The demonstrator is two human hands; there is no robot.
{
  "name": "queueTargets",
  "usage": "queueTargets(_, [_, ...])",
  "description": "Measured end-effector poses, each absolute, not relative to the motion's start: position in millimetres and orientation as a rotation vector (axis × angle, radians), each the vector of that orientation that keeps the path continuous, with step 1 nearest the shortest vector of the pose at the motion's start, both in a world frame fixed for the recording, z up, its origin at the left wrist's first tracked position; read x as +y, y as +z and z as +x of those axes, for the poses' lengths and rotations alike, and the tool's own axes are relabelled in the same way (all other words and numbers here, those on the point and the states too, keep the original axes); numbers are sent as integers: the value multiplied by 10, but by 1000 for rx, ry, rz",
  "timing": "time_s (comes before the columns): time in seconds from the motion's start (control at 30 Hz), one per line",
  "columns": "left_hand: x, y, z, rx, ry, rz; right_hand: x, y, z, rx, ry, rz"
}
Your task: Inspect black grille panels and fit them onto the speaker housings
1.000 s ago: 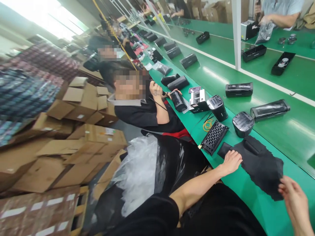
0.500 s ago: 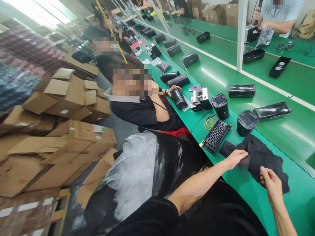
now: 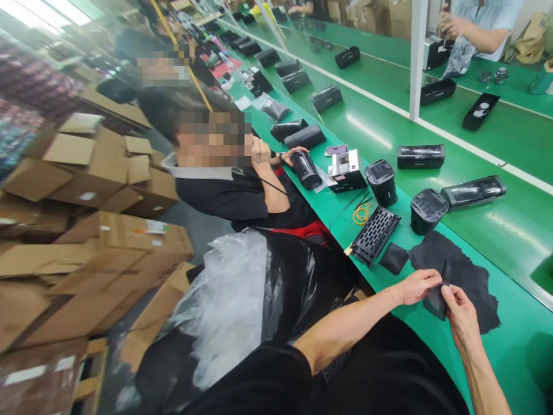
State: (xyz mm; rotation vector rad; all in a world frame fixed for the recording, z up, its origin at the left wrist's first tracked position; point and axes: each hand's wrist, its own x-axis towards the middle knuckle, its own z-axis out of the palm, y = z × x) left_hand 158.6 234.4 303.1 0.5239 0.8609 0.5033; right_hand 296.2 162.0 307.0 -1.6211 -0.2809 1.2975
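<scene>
My left hand (image 3: 418, 287) pinches the upper edge of a thin, dark, see-through piece of cloth (image 3: 434, 305). Close beside it, my right hand (image 3: 461, 311) is closed on the same piece, thumb and fingers together. Beneath and behind both hands, a spread pile of black cloth pieces (image 3: 473, 279) lies on the green bench. A separate small black cloth square (image 3: 394, 259) lies left of the pile. Further left rests a black slotted grille (image 3: 375, 235), tilted on the bench edge.
Black speaker-like housings (image 3: 428, 212) stand and lie behind the cloth, near a yellow cord (image 3: 362, 214) and a white-and-black device (image 3: 347, 172). A co-worker (image 3: 224, 190) sits to the left, one hand on a black cylinder (image 3: 306, 170). Cardboard boxes (image 3: 142, 242) fill the left floor.
My right hand has moved up and left to meet my left hand at the thin cloth. The small square now lies apart from the pile. The view has shifted slightly.
</scene>
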Motion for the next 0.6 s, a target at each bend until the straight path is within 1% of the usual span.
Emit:
queueTargets(0.17, [2372, 3137, 1546, 830, 495, 603, 1583, 3092, 3044, -225, 1304, -1583])
queueTargets(0.23, [2408, 3221, 1495, 813, 450, 724, 1565, 3105, 3082, -170, 1455, -1549])
queueTargets(0.33, [2460, 3337, 1425, 780, 264, 1081, 1537, 3110, 3122, -52, 1625, -1509])
queueTargets(0.4, [2464, 3378, 1389, 793, 158, 1288, 1489, 3102, 3161, 4, 1574, -1512])
queueTargets(0.47, [2437, 3383, 1343, 863, 147, 1388, 1393, 3080, 3235, 4, 1462, -1551])
queueTargets(0.6, [2439, 3407, 1184, 1205, 303, 1491, 1067, 2976, 3457, -267, 1182, -1880])
